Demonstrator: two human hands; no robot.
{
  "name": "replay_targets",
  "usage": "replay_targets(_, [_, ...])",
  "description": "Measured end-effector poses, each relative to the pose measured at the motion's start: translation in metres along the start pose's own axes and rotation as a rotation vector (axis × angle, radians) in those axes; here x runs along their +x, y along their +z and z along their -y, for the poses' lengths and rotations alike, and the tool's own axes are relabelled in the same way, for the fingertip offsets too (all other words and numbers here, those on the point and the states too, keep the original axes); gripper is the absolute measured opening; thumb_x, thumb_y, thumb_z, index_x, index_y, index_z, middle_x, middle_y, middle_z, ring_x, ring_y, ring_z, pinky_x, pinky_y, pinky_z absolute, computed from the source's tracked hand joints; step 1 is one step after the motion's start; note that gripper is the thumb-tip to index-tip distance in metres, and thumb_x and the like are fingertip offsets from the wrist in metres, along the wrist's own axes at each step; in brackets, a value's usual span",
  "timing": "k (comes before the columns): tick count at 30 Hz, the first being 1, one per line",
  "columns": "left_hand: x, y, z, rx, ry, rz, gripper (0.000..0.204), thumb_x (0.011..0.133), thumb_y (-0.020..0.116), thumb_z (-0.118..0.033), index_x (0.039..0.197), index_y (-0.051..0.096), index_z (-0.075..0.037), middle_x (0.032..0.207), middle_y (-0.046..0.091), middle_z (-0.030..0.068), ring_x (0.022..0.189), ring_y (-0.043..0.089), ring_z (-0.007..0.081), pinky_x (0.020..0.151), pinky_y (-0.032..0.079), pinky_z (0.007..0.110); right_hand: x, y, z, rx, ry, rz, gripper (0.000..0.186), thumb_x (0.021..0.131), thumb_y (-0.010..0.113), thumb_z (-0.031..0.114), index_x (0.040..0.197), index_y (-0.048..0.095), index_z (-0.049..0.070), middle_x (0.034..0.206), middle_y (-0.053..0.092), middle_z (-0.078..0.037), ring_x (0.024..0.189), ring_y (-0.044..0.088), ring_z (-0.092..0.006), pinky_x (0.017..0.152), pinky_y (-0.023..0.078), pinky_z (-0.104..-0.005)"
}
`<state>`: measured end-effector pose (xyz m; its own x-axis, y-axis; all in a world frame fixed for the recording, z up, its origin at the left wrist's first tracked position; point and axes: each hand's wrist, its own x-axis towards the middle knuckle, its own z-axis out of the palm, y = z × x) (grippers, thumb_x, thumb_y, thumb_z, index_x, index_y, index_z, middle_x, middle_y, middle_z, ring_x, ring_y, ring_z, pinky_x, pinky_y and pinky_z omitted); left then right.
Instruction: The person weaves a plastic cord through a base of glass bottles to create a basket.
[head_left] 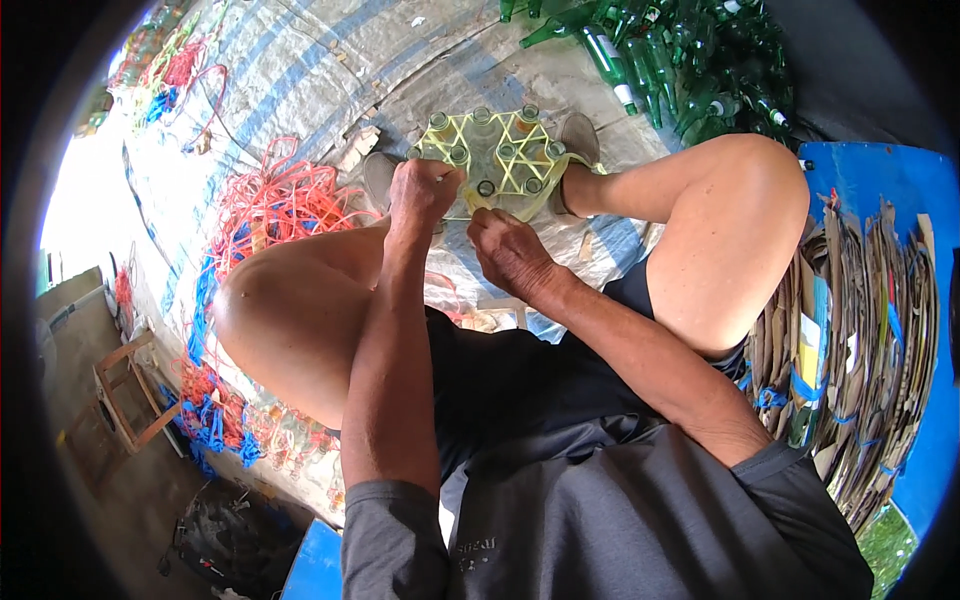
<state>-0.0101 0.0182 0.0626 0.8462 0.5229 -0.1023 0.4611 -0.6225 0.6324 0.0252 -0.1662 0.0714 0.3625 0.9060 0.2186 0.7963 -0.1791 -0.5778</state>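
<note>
Between my feet stands a bundle of upright glass bottles (486,188), clear or pale green, their open mouths facing up. A pale yellow plastic strap (512,153) criss-crosses between the necks and loops round the outside. My left hand (422,192) is closed at the bundle's near left edge, pinching the strap. Just to its right and nearer to me, my right hand (510,252) is also closed, fingers pressed together on the strap. A short stretch of it shows between the two hands. The fingertips are partly hidden by the knuckles.
Tangled red strapping (285,200) lies beyond my left knee. Many green bottles (660,65) are piled at the far right. Tied flattened cardboard (850,350) leans on a blue board (895,165) at right. A wooden frame (135,395) stands at left. Striped sheeting (300,80) covers the ground.
</note>
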Motion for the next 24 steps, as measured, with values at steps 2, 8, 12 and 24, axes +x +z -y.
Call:
replay_targets(2, [-0.002,0.000,0.000,-0.009,0.003,-0.007,0.027,0.078,0.072,-0.031,0.086,0.075,-0.005,0.068,0.064,0.0207,0.063,0.066,0.0322,0.062,0.051,0.039,-0.001,0.000,0.003,-0.002,-0.026,-0.026,0.009,0.076,0.057,-0.003,0.084,0.057,0.001,0.091,0.055,-0.016,0.086,0.060,-0.0341,0.076,0.052,-0.0419])
replay_targets(8, [-0.007,-0.002,-0.010,-0.088,0.033,-0.103,0.022,0.076,0.069,-0.025,0.074,0.072,-0.003,0.067,0.061,0.0236,0.065,0.063,0.0408,0.062,0.050,0.045,-0.006,-0.011,0.011,-0.102,0.042,0.108,0.011,0.075,0.058,-0.004,0.085,0.059,0.000,0.097,0.056,-0.015,0.087,0.063,-0.0312,0.079,0.053,-0.0400])
replay_targets(12, [-0.009,-0.007,-0.013,-0.077,-0.019,-0.114,0.025,0.077,0.067,-0.024,0.074,0.070,0.000,0.068,0.060,0.0247,0.065,0.062,0.0419,0.061,0.049,0.045,-0.011,-0.046,0.027,-0.102,0.028,0.111,0.012,0.069,0.064,0.001,0.081,0.064,0.002,0.095,0.058,-0.014,0.083,0.064,-0.0300,0.078,0.054,-0.0400])
replay_targets(24, [-0.036,-0.001,-0.084,-0.146,0.148,-0.215,0.018,0.083,0.068,-0.022,0.088,0.073,-0.006,0.089,0.071,0.0160,0.073,0.069,0.0320,0.068,0.054,0.040,-0.032,-0.190,0.005,-0.088,0.352,0.258,0.021,0.085,0.060,0.008,0.105,0.060,0.003,0.098,0.060,-0.016,0.091,0.062,-0.0384,0.079,0.050,-0.0461])
